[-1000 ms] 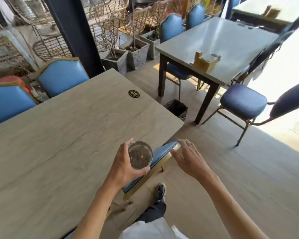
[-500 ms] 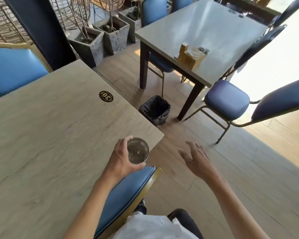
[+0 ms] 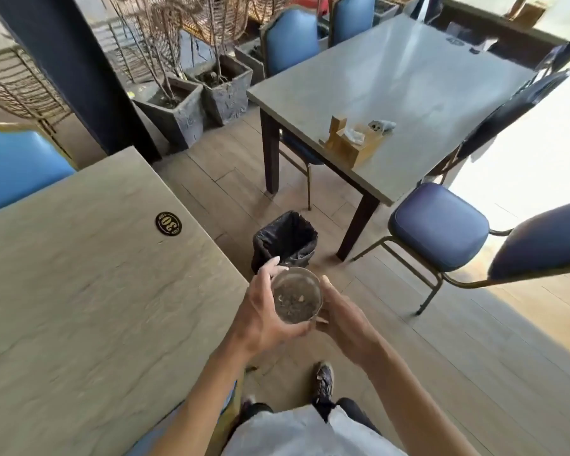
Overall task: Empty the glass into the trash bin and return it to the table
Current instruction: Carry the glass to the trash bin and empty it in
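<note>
A clear glass (image 3: pixel 296 297) with dark bits and a few pale scraps in its bottom is held upright over the floor, just off the corner of the light wooden table (image 3: pixel 89 291). My left hand (image 3: pixel 264 311) wraps its left side. My right hand (image 3: pixel 343 317) cups its right side. A small trash bin (image 3: pixel 285 240) lined with a black bag stands on the floor just beyond the glass, between the two tables. The bin's near rim is partly hidden by my left fingers.
A black oval number plate (image 3: pixel 168 223) is fixed on my table. A second grey table (image 3: pixel 408 87) with a wooden napkin holder (image 3: pixel 351 143) stands ahead. Blue chairs (image 3: pixel 438 225) stand to the right, concrete planters (image 3: pixel 181 110) and a dark pillar (image 3: pixel 69 60) behind.
The glass has moved off the table's edge toward the bin. My right hand has come in and closed on the glass. The view has shifted forward and the chair near my legs has dropped out of view.
</note>
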